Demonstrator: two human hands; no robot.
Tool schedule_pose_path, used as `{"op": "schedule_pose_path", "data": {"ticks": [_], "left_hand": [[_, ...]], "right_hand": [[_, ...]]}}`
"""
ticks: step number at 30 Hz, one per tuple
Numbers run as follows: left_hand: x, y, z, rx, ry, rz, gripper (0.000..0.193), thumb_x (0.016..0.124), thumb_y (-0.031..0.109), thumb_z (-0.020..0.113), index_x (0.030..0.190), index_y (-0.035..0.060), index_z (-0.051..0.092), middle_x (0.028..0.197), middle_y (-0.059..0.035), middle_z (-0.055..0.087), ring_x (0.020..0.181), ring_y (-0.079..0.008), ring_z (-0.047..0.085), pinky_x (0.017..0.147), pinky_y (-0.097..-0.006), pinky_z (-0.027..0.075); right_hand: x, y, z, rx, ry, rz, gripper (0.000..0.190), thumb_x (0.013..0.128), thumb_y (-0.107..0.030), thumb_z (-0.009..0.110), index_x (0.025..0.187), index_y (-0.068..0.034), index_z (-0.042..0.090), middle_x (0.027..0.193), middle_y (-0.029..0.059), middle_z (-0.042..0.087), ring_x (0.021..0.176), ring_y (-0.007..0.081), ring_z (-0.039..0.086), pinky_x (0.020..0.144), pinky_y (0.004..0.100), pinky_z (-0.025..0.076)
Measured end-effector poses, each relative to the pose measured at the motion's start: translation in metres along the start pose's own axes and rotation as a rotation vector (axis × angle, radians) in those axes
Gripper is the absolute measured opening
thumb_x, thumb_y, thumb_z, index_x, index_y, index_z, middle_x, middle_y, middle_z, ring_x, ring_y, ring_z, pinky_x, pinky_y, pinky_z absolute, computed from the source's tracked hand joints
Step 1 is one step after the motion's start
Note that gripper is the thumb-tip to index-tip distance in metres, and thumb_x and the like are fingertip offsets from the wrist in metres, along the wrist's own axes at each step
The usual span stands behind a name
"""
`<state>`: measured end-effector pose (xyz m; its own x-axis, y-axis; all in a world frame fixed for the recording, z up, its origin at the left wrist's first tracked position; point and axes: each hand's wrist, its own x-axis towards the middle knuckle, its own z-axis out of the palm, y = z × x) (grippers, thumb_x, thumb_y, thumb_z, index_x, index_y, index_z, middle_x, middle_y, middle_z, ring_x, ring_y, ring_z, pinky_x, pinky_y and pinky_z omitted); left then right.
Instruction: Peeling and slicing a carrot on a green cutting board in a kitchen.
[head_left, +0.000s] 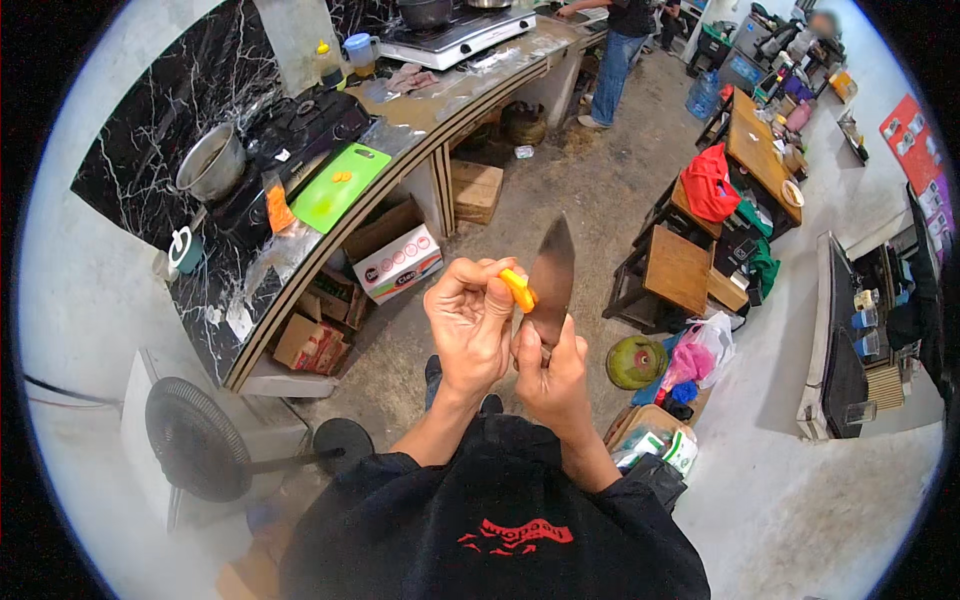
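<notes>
Between thumb and fingers, my left hand (474, 322) pinches a small orange slice, perhaps carrot (517, 290). My right hand (555, 375) grips a kitchen knife by its handle, mostly hidden in my fist. The broad blade (557, 274) points up and away from me, its flat side close beside the slice; whether they touch is hard to tell. Both hands are held in front of my chest, over the floor. On the counter to the left, a green cutting board (346, 180) carries a few orange slices (341, 177). A bag with orange contents (280, 210) lies at the board's edge.
A black stove (307, 124) and a metal pot (212, 161) stand along the counter (442, 105). Below are cardboard boxes (397, 262). A fan (196, 439) is at left. Right are wooden stools (677, 268) and a green gas cylinder (636, 361). Another person (619, 67) stands farther off.
</notes>
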<state>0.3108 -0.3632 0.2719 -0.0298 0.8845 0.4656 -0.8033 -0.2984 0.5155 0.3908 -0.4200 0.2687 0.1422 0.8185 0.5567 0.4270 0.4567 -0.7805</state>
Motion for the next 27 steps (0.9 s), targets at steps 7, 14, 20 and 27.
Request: {"op": "schedule_pose_path", "data": {"ticks": [7, 14, 20, 27], "left_hand": [[-0.003, 0.0, -0.009, 0.056, -0.002, -0.002, 0.01, 0.087, 0.004, 0.064, 0.092, -0.0029, 0.059, 0.094, -0.0118, 0.065, 0.084, -0.012, 0.061, 0.076, -0.0234, 0.049], [-0.002, -0.001, -0.012, 0.113, -0.004, -0.009, 0.012, 0.086, 0.003, 0.065, 0.094, -0.0033, 0.06, 0.094, -0.011, 0.066, 0.083, -0.0108, 0.062, 0.076, -0.0223, 0.049], [-0.001, -0.004, -0.006, 0.093, -0.016, -0.017, 0.013, 0.086, 0.004, 0.065, 0.095, -0.0034, 0.06, 0.094, -0.0108, 0.066, 0.082, -0.0104, 0.062, 0.075, -0.0217, 0.049], [-0.01, 0.0, 0.011, 0.024, 0.147, -0.144, 0.018, 0.091, 0.008, 0.058, 0.106, -0.0022, 0.057, 0.088, -0.0084, 0.064, 0.075, -0.012, 0.06, 0.068, -0.0237, 0.048]], "right_hand": [[0.001, -0.011, -0.009, -0.065, -0.052, 0.009, 0.011, 0.089, -0.005, 0.054, 0.091, 0.003, 0.046, 0.061, 0.0138, 0.054, 0.052, 0.0285, 0.055, 0.047, 0.0374, 0.041], [0.003, -0.02, -0.011, -0.112, -0.075, 0.08, 0.011, 0.089, -0.006, 0.053, 0.089, -0.001, 0.043, 0.061, 0.0206, 0.051, 0.059, 0.0416, 0.055, 0.049, 0.0465, 0.039], [0.006, -0.027, -0.015, -0.168, -0.049, 0.06, 0.012, 0.089, -0.006, 0.053, 0.09, 0.0, 0.042, 0.061, 0.0211, 0.051, 0.059, 0.0422, 0.054, 0.05, 0.0474, 0.039], [-0.001, -0.017, -0.011, -0.177, -0.078, 0.087, 0.014, 0.089, -0.006, 0.054, 0.091, 0.001, 0.041, 0.063, 0.0223, 0.054, 0.062, 0.0435, 0.057, 0.05, 0.0457, 0.042]]}}
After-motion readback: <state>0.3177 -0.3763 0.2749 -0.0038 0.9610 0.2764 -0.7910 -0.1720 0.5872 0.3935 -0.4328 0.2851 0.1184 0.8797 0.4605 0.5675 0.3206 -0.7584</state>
